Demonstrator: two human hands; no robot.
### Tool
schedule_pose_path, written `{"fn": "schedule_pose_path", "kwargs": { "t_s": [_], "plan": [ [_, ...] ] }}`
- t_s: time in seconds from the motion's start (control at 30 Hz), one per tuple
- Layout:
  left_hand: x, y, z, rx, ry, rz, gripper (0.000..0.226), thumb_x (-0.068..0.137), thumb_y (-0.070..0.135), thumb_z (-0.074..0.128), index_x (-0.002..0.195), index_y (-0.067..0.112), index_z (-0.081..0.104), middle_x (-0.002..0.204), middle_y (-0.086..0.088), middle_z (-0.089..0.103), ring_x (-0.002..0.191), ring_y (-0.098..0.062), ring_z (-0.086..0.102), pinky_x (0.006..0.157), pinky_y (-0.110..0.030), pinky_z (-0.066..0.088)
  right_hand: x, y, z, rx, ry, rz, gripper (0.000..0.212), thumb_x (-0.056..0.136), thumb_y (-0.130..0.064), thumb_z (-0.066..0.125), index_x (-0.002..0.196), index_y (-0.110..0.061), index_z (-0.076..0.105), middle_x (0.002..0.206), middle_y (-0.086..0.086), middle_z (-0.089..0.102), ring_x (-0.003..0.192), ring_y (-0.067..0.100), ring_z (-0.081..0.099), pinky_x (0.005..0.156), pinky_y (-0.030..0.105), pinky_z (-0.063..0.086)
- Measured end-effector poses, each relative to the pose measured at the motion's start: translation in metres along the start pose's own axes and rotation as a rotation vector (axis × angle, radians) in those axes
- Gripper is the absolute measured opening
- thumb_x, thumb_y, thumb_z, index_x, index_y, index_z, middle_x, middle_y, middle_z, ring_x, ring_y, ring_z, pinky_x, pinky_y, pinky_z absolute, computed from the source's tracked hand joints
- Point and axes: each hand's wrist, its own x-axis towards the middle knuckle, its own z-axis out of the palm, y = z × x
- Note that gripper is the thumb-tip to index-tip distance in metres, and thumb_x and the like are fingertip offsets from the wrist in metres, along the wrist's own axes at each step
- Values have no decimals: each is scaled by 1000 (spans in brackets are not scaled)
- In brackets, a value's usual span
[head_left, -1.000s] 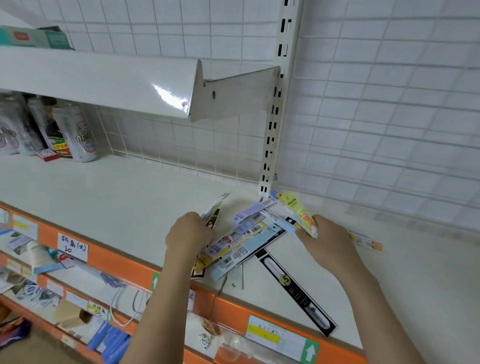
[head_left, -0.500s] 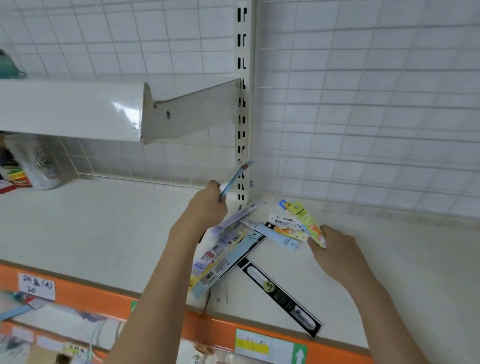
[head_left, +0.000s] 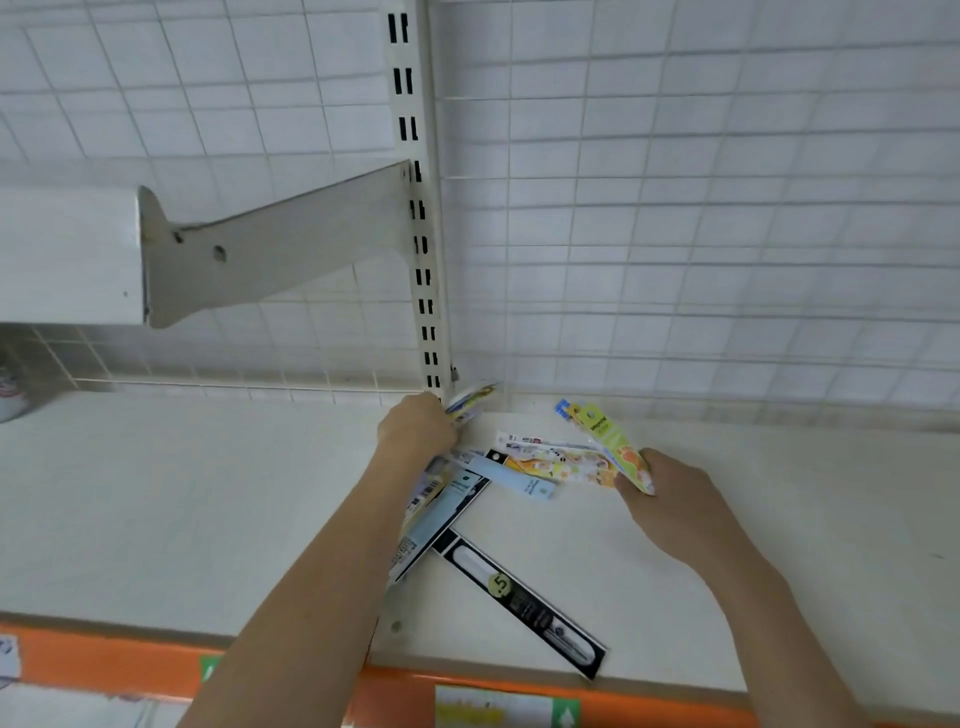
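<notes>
Several flat toothbrush packs lie fanned out on the white shelf (head_left: 182, 509). My left hand (head_left: 415, 428) grips one slim pack (head_left: 472, 397) by its end, close to the slotted upright post (head_left: 423, 291) at the back. My right hand (head_left: 670, 493) holds a green and orange pack (head_left: 613, 441) that points up and left. Between the hands lie an orange patterned pack (head_left: 561, 460) and a pale blue pack (head_left: 514, 478). A long black pack (head_left: 524, 605) lies diagonally near the front edge. More packs (head_left: 431, 519) are partly hidden under my left forearm.
A wire grid panel (head_left: 701, 234) backs the shelf. A bracket (head_left: 270, 249) carries an upper shelf (head_left: 67, 254) at the left. The front edge has an orange price strip (head_left: 104, 660) with a label (head_left: 493, 706).
My left hand has lifted one pack off the pile and carried it back toward the upright post. My right hand keeps hold of the green pack. The camera has turned right and moved closer.
</notes>
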Motion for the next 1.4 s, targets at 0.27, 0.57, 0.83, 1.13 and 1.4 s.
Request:
{"fn": "schedule_pose_path", "kwargs": {
  "t_s": [0.27, 0.57, 0.83, 1.13, 1.4],
  "plan": [
    [-20, -6, -12, -34, 204, 4, 10, 85, 14, 49, 88, 10, 58, 71, -3, 51, 68, -25, 53, 59, -28, 42, -2, -10, 9, 17, -51, -88, 11, 93, -30, 51, 83, -27, 46, 88, 1, 60, 91, 27, 58, 74, 34, 46],
    [-104, -33, -32, -397, 333, -13, 24, 86, 8, 44, 90, 3, 67, 84, -15, 67, 62, -25, 49, 59, -29, 41, 6, -31, 22, 32, -53, -178, 30, 94, -31, 49, 66, -25, 37, 66, -6, 49, 78, 25, 53, 69, 34, 43],
    [-124, -55, -21, -521, 453, -44, 46, 92, 25, 52, 53, 13, 31, 51, -2, 35, 47, -16, 30, 46, -25, 23, 10, -49, 35, 17, -97, -254, 26, 94, -31, 48, 70, -25, 39, 67, -5, 49, 74, 23, 55, 63, 33, 40],
    [-141, -59, -24, -744, 722, 54, 33, 83, 11, 66, 64, 19, 40, 59, -2, 46, 51, -11, 39, 49, -12, 35, 40, -103, 52, -258, -124, -283, 21, 89, -35, 54, 98, -18, 62, 90, 4, 63, 82, 26, 58, 66, 27, 41],
    [-149, -57, -24, -799, 680, 149, 21, 89, 9, 56, 97, 19, 40, 69, 8, 50, 55, 3, 51, 48, -7, 39, 40, -105, 67, -379, -89, -316, 24, 85, -27, 59, 106, -16, 64, 98, 5, 67, 84, 25, 62, 63, 25, 41]
  ]
}}
